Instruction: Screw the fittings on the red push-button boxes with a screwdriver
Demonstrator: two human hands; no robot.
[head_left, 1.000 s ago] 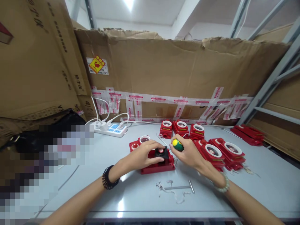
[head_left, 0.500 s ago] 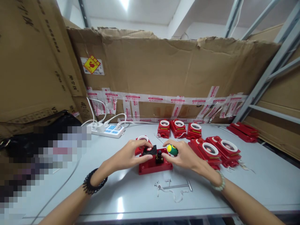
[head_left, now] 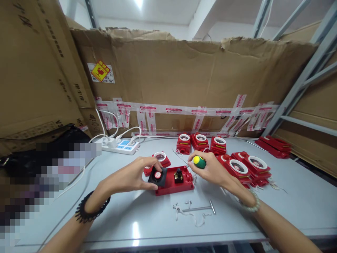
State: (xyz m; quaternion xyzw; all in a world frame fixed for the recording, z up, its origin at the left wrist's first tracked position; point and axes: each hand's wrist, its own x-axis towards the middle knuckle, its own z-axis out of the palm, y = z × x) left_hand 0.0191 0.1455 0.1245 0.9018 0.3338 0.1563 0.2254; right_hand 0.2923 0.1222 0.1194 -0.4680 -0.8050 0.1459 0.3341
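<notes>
Head view: cardboard panel [head_left: 168, 77] bounds the tabletop [head_left: 237, 225] at the rear, a cardboard box [head_left: 39, 70] stands at the left, and a metal rack [head_left: 292, 88] rises at the right. The front edge of the tabletop crosses the bottom of the view, below both hands. A power strip [head_left: 126, 149] occupies the rear left; three red units [head_left: 200, 142] with white rings stand near the panel, and two further red units [head_left: 259, 167] flank the right forearm, limiting side travel there. A T-shaped metal tool [head_left: 200, 209] lies between the front edge and the red housing [head_left: 168, 189]; a strip of tabletop separates tool and housing. To the left of the housing, tabletop extends as far as the left forearm. The housing lies between the hands, with a small black component [head_left: 178, 176] inside. The left hand [head_left: 137, 175] grips a black square part [head_left: 158, 175], thumb at its near side and fingers at its far side; the part overlaps the housing's left end in this view, and contact cannot be determined. The right hand [head_left: 210, 168] has its fingers wrapped around the green-and-yellow handle of a screwdriver [head_left: 200, 162], beside the housing's right end, shaft directed toward the rear left.
</notes>
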